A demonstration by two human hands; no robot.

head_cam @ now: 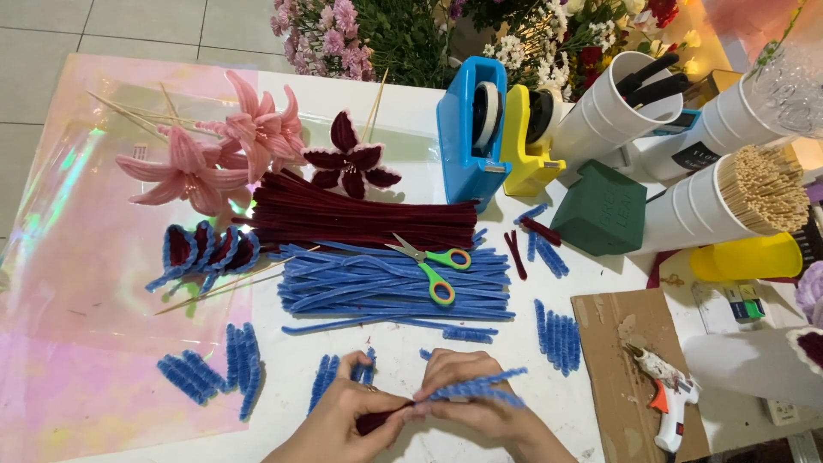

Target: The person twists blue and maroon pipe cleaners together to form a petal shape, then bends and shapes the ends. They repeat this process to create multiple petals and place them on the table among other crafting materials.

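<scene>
At the bottom centre of the frame, my left hand (343,410) pinches a dark red pipe cleaner (377,420); just right, my right hand (467,396) grips blue pipe cleaners (480,386) fanning rightward past its fingers.

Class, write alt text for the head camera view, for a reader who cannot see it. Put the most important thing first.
Two bare hands, left hand and right hand, pinch a blue pipe cleaner against a dark red piece over a white table. Behind them lie a blue pipe cleaner pile with green-handled scissors, a dark red pile and pink pipe cleaner flowers.
</scene>
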